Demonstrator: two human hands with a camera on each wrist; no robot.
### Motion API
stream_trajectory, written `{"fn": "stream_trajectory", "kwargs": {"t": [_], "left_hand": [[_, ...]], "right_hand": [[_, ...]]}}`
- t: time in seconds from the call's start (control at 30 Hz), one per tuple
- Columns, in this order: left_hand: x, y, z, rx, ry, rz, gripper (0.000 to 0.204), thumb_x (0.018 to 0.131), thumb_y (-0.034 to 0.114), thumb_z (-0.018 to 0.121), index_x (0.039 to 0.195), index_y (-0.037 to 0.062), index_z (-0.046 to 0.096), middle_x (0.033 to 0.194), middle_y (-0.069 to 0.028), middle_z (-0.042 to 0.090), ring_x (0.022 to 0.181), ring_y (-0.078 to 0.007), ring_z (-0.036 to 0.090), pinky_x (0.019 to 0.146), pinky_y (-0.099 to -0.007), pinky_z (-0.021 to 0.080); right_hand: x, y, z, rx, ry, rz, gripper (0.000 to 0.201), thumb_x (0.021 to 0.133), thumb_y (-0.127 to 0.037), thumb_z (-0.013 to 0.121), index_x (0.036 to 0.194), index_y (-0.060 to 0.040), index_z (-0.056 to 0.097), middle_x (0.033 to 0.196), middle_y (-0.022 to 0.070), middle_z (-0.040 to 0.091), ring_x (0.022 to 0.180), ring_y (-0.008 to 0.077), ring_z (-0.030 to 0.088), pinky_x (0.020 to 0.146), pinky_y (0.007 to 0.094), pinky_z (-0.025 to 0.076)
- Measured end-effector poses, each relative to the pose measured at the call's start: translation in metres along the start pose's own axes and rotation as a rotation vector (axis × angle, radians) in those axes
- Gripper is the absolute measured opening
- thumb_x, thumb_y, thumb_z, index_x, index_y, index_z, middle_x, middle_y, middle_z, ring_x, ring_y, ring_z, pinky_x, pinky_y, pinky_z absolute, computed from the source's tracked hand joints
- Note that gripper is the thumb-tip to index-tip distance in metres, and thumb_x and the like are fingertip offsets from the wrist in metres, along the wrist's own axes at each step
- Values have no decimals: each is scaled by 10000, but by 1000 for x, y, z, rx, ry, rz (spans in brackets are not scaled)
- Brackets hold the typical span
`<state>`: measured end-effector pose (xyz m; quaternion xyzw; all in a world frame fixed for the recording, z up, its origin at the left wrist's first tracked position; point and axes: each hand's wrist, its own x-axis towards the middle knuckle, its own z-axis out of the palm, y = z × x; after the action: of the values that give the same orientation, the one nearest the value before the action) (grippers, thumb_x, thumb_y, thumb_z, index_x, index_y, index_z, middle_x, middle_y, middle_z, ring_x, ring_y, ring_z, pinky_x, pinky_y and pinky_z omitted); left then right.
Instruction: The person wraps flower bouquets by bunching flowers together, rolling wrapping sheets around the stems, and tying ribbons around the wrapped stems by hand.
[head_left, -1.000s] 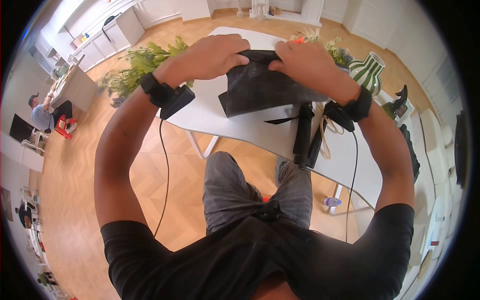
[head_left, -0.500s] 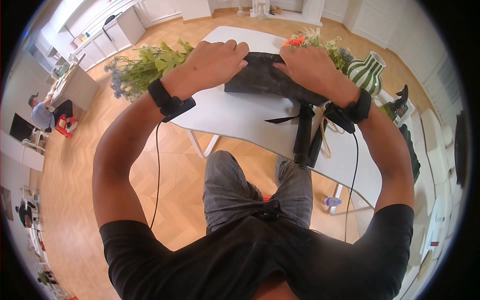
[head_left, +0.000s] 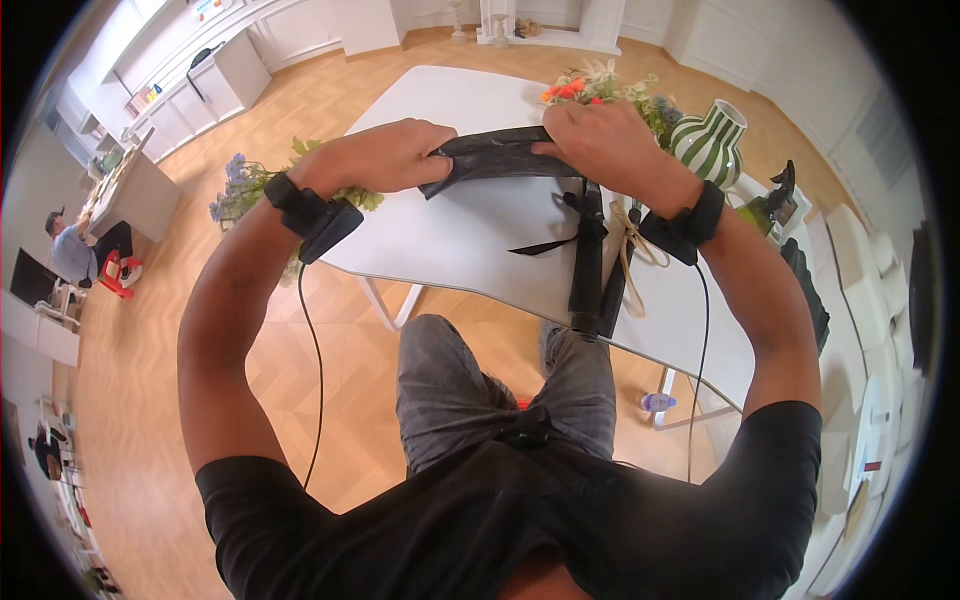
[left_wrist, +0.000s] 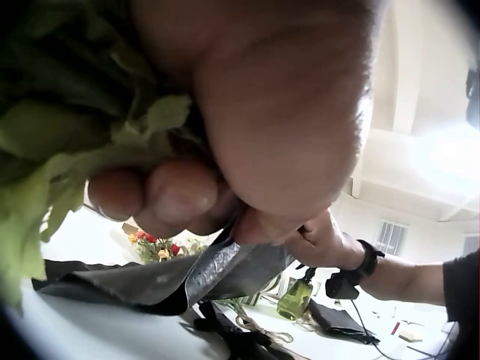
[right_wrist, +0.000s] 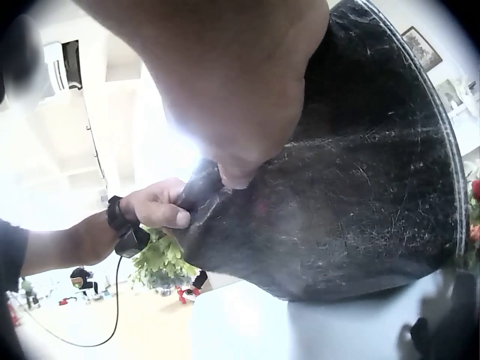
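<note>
Between my hands, over the white table (head_left: 440, 100), a black leather-like sheet (head_left: 490, 155) is stretched. My left hand (head_left: 390, 157) pinches its left end, and my right hand (head_left: 608, 140) grips the top edge at the right. In the right wrist view the sheet (right_wrist: 360, 202) looks scuffed, with a stitched border along one side. Its near edge bends into a fold in the left wrist view. Green leafy stems with blue flowers (head_left: 235, 190) lie behind my left wrist. Black rolled straps (head_left: 586, 270) lie on the table below my right hand.
A beige cord (head_left: 628, 262) lies right of the straps. Behind my right forearm are an orange-and-white flower bunch (head_left: 575, 90), a green-striped vase (head_left: 708, 145) and a green bottle (left_wrist: 295, 300). A plastic bottle (head_left: 658, 402) is on the floor. Another person (head_left: 75, 245) sits far left.
The sheet hung down as a broad panel; now just a narrow band of it shows between my hands. My left hand has moved left and lower. The head view has shifted slightly.
</note>
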<state>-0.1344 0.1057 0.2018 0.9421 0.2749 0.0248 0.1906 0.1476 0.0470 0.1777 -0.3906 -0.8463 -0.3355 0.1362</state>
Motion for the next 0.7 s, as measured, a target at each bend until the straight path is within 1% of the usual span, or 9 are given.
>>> {"fn": "stream_trajectory", "kwargs": {"t": [0.17,0.2,0.27,0.33,0.37,0.43,0.57,0.63,0.7], "left_hand": [[-9,-3,-4,-61,-4,5,288,911,243,484,927,-29,576,749,-182,617,697,-307,596,669,-426,461],[-8,-4,-4,24,-28,-21,261,921,233,496,945,-16,569,777,-181,623,733,-312,601,686,-426,463],[-7,-5,-1,110,-53,-45,235,931,223,508,964,-3,562,806,-180,628,769,-317,605,703,-426,465],[-7,-10,4,444,133,-8,202,918,210,558,965,14,552,821,-186,638,828,-369,617,717,-459,471],[-7,-11,5,446,132,-9,202,918,210,558,965,14,552,821,-186,638,828,-369,617,717,-459,471],[-6,-14,9,575,252,6,203,898,202,606,994,42,526,824,-162,650,838,-387,624,693,-476,474],[-7,-1,9,626,330,-89,221,904,208,619,1030,65,507,828,-146,660,805,-391,629,651,-480,472],[-9,0,8,539,378,5,225,933,235,595,1057,77,493,807,-150,663,777,-395,629,623,-483,468],[-9,-2,8,533,341,28,233,955,275,566,1047,77,487,760,-150,644,753,-392,624,614,-486,467]], "right_hand": [[-13,16,0,-4,-38,-13,402,920,-416,601,780,-48,517,626,102,595,552,294,621,477,390,475],[-14,17,2,-5,-37,-11,402,920,-416,601,780,-48,517,626,102,595,552,294,621,477,390,475],[-14,15,6,133,-183,9,404,937,-410,590,791,-37,534,631,125,592,585,314,619,514,417,475],[-14,12,3,209,-232,66,386,936,-391,598,796,-39,527,638,143,580,609,348,604,554,439,469],[-12,9,0,285,-282,124,368,935,-372,605,801,-40,519,646,160,569,633,382,589,594,461,463],[-10,9,-1,327,-316,157,382,948,-383,583,805,-34,523,646,172,563,647,390,586,617,472,458],[-4,13,-10,482,-415,228,417,970,-412,535,818,-24,536,657,195,560,687,397,584,657,486,451],[-8,17,-3,512,-402,210,416,967,-416,540,826,-25,536,667,193,566,689,397,584,658,485,450],[-9,19,-4,540,-392,191,415,963,-419,544,834,-25,537,677,191,572,691,397,584,659,483,449]]}}
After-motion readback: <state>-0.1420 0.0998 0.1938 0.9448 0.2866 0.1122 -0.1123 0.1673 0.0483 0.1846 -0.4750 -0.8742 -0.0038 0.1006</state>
